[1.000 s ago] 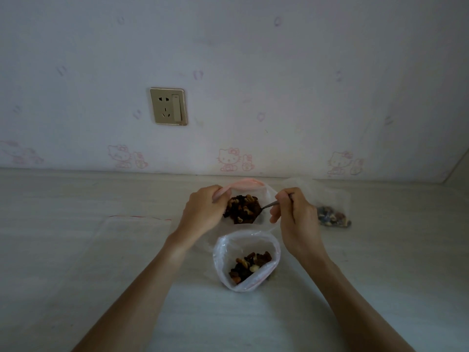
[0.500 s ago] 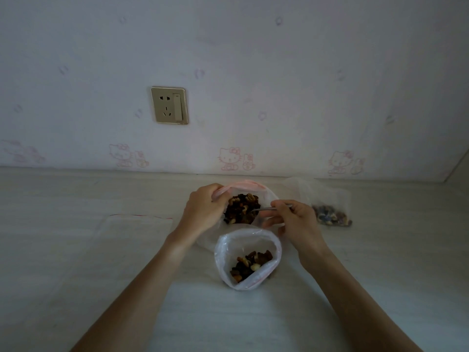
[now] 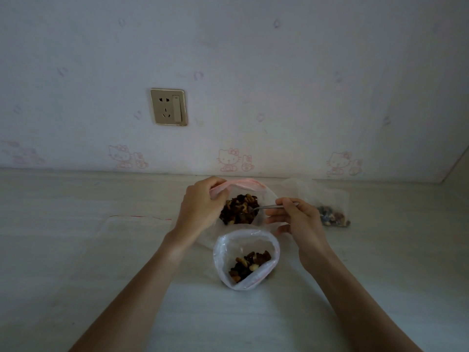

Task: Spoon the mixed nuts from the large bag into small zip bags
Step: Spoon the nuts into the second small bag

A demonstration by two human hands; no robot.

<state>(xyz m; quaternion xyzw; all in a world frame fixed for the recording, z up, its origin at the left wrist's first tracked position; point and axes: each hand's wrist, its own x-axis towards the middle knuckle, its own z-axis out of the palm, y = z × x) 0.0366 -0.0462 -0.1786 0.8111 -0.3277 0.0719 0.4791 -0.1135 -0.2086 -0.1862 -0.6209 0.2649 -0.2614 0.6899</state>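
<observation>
The large bag point(image 3: 250, 183) with a pink rim stands open at the centre of the table, full of mixed nuts point(image 3: 238, 209). My left hand point(image 3: 200, 207) grips its left rim. My right hand point(image 3: 297, 219) pinches a metal spoon point(image 3: 266, 207) whose bowl lies among the nuts in the large bag. In front of it a small clear zip bag point(image 3: 220, 250) stands open with some nuts point(image 3: 250, 264) at its bottom.
A second small bag with nuts point(image 3: 332, 214) lies at the right near the wall. A flat clear bag with a red strip point(image 3: 137, 227) lies to the left. A wall socket point(image 3: 168, 107) sits above the pale table point(image 3: 76, 275).
My right hand has dropped and turned, bringing the spoon from steep to nearly level, its bowl now in the large bag's nuts. My left hand stays on the rim.
</observation>
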